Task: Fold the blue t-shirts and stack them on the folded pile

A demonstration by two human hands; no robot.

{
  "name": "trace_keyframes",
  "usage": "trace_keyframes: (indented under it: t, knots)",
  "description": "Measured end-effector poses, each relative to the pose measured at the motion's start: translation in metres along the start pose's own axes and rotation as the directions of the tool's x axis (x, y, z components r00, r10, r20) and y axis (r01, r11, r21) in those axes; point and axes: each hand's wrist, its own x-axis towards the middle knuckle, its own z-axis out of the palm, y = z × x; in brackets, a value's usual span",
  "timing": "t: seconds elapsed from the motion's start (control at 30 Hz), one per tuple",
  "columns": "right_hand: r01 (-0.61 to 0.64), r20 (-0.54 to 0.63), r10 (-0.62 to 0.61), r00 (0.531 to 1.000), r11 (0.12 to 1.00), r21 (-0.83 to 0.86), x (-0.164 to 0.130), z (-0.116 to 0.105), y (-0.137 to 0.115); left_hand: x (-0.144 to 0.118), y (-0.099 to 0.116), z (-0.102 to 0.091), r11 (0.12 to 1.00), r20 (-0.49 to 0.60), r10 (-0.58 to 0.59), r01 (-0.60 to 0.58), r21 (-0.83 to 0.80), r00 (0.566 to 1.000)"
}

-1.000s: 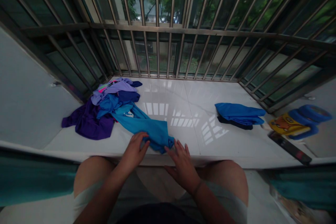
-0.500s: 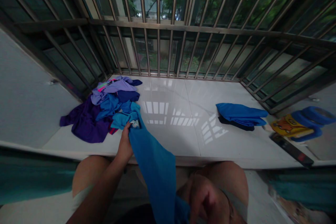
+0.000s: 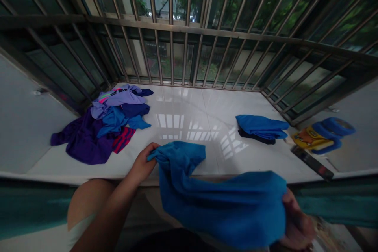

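A blue garment (image 3: 218,201) stretches between my two hands above my lap and the front edge of the ledge. My left hand (image 3: 146,161) pinches its bunched left end, near the clothes pile. At the lower right, my right hand (image 3: 298,220) grips the other end; it is blurred and partly behind the cloth. To the left lies a loose heap of clothes: a dark purple garment (image 3: 88,141), a lilac one (image 3: 126,96), blue pieces (image 3: 113,120) and a red striped piece (image 3: 124,139). Folded blue clothing (image 3: 261,126) rests on the right, over a dark folded piece (image 3: 256,137).
The white tiled ledge (image 3: 189,106) ends at metal window bars (image 3: 186,59). On its right stand a blue-and-yellow container (image 3: 321,136) and a black remote control (image 3: 311,163). Teal curtains (image 3: 35,197) hang at both sides. My bare knee (image 3: 85,201) is below the ledge.
The blue garment has come away from the heap and is spread sideways. My right hand has moved right and up with its end. The view has shifted slightly.
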Motion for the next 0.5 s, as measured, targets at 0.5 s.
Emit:
trace_keyframes:
  t: [0.5]
  knots:
    - [-0.146,0.644,0.105,0.758,0.989,0.010,0.013,0.110,-0.058,-0.110,0.013,0.032,0.808,0.484,-0.329,0.507,-0.300,0.811]
